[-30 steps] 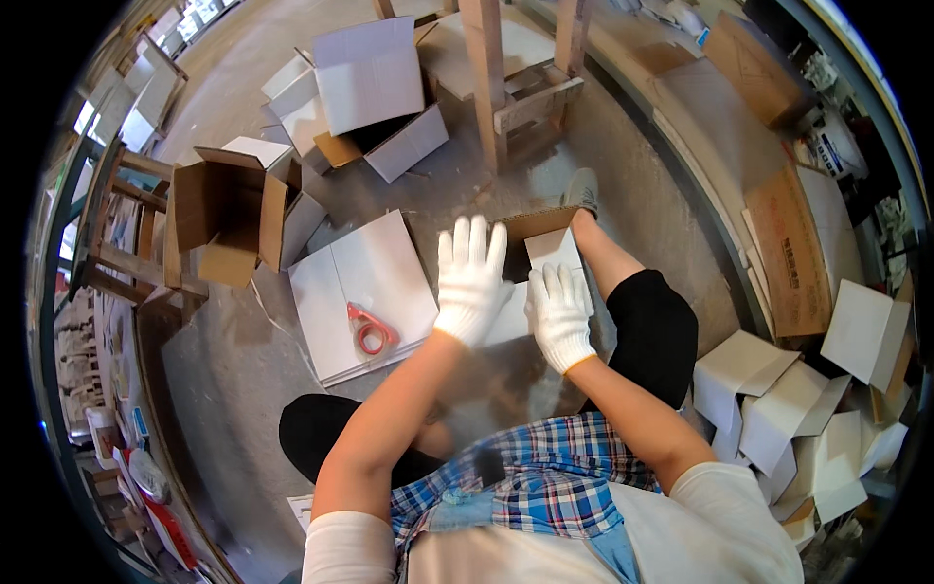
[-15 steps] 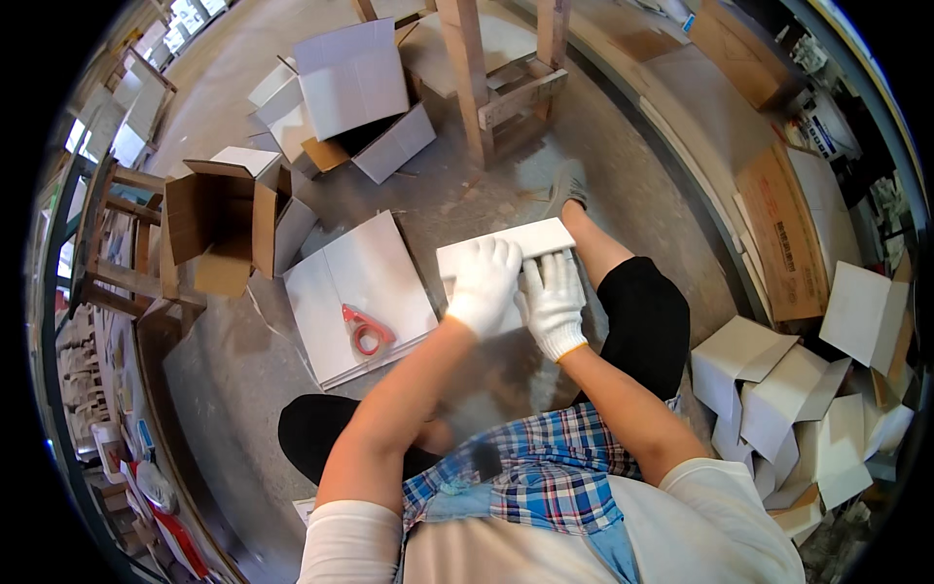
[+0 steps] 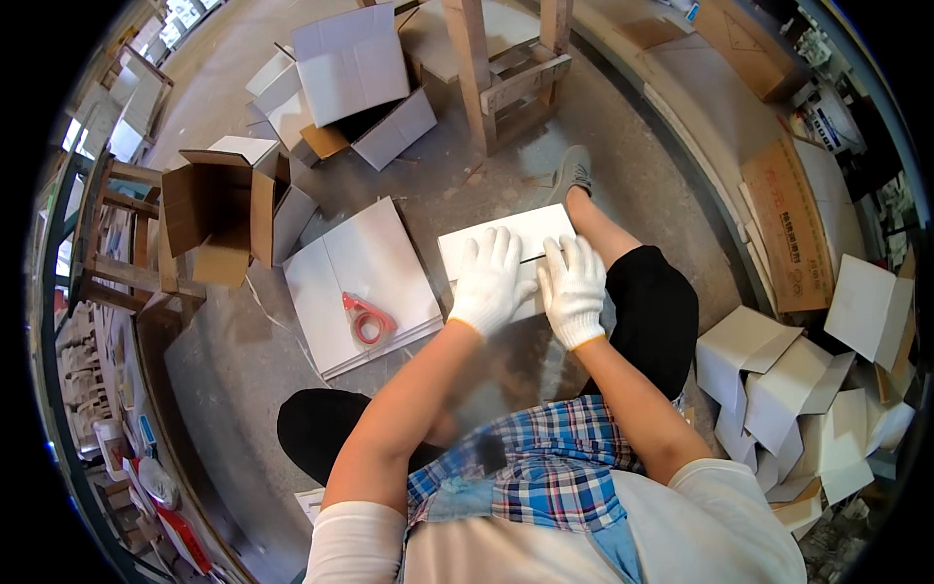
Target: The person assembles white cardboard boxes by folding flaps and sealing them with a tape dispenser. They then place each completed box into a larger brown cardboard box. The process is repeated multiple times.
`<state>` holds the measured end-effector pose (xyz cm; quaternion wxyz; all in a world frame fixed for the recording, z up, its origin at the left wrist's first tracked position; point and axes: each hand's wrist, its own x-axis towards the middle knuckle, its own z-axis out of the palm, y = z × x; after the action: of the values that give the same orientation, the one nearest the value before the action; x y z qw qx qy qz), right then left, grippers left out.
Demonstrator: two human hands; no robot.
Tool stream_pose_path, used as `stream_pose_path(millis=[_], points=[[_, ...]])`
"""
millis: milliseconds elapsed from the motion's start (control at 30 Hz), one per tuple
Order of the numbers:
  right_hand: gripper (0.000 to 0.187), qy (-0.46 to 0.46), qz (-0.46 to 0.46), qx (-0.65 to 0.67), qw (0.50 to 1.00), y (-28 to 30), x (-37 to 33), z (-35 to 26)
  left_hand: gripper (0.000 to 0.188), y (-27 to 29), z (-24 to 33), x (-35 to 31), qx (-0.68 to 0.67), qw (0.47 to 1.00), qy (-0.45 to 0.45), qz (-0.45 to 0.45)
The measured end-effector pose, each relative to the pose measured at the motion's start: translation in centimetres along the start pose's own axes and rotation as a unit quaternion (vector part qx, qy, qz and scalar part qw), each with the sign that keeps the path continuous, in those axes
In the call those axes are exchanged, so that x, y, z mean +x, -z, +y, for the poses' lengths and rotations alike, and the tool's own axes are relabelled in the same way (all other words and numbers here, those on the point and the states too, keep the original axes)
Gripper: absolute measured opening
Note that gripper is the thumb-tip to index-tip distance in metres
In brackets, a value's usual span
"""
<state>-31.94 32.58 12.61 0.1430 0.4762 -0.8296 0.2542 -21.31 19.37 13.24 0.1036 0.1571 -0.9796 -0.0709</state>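
Note:
A white cardboard box (image 3: 511,229) sits between my legs, its top flaps folded down with a thin dark seam between them. My left hand (image 3: 488,279), in a white knit glove, lies flat on the left part of the top, fingers stretched out. My right hand (image 3: 575,290), gloved the same way, rests with spread fingers on the right part, across the seam. Left of the box, a red tape dispenser (image 3: 368,319) lies on a stack of flat white cardboard (image 3: 360,263). The box's near side is partly hidden by my hands.
Two open cartons stand ahead at left, a brown-lined one (image 3: 226,209) and a white one (image 3: 355,78). A wooden stand (image 3: 471,73) rises beyond my foot. Folded white cartons (image 3: 793,389) are heaped at right, below a brown carton (image 3: 786,229). A wooden frame (image 3: 136,238) is at left.
The far flap has gone from raised to lying flat on the box. My right hand has moved to the right and forward onto the top, and my left fingers have spread.

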Motion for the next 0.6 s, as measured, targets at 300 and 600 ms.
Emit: stream_pose_path(millis=[300,600], points=[[0.054,-0.013,-0.15,-0.029,0.988,-3.1,3.4,1.9,0.038,-0.8,-3.1,0.5,-0.104,0.983,0.116,0.097],[0.058,-0.084,-0.135,-0.068,0.985,-3.4,1.8,0.2,0.069,-4.1,-6.0,-2.2,-0.39,0.835,0.385,0.058]])
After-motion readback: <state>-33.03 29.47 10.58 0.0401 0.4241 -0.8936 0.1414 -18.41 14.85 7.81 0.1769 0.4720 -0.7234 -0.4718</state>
